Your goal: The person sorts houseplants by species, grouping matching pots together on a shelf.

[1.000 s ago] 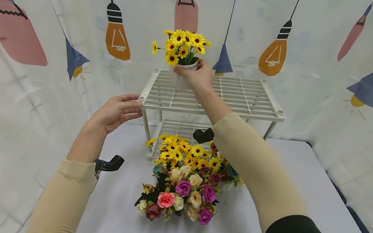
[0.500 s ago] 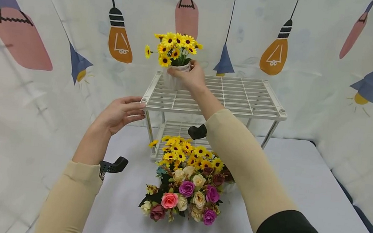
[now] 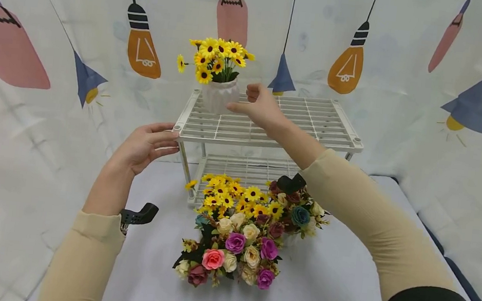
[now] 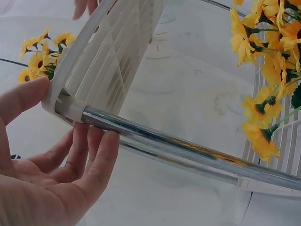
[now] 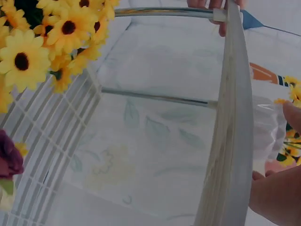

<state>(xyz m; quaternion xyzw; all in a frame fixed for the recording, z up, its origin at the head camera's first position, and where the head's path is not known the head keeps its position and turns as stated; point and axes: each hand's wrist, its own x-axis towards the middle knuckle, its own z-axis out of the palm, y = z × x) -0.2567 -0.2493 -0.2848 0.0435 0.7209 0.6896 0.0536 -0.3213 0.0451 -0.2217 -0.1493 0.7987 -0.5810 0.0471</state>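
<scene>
A white pot (image 3: 216,100) of yellow sunflowers (image 3: 217,58) stands upright at the left end of the top shelf of a white wire rack (image 3: 294,143). To its right is my right hand (image 3: 265,110), thumb stretched toward the pot's side and the other fingers apart from it, holding nothing. In the right wrist view, the pot (image 5: 267,129) shows behind the shelf edge. My left hand (image 3: 141,149) holds the front left corner of the top shelf. Its thumb (image 4: 28,96) lies on the corner in the left wrist view, with fingertips under it by the metal leg (image 4: 155,136).
In front of the rack crowd several flower bunches: yellow sunflowers (image 3: 223,195), mixed roses (image 3: 235,243) and a darker bunch with a teal rose (image 3: 300,215). They stand on a white-covered table (image 3: 323,287). Behind hangs a patterned curtain (image 3: 391,151).
The right hand carries the pot a little left along the top shelf, then lets go and draws back to the right. The left hand keeps its place on the corner.
</scene>
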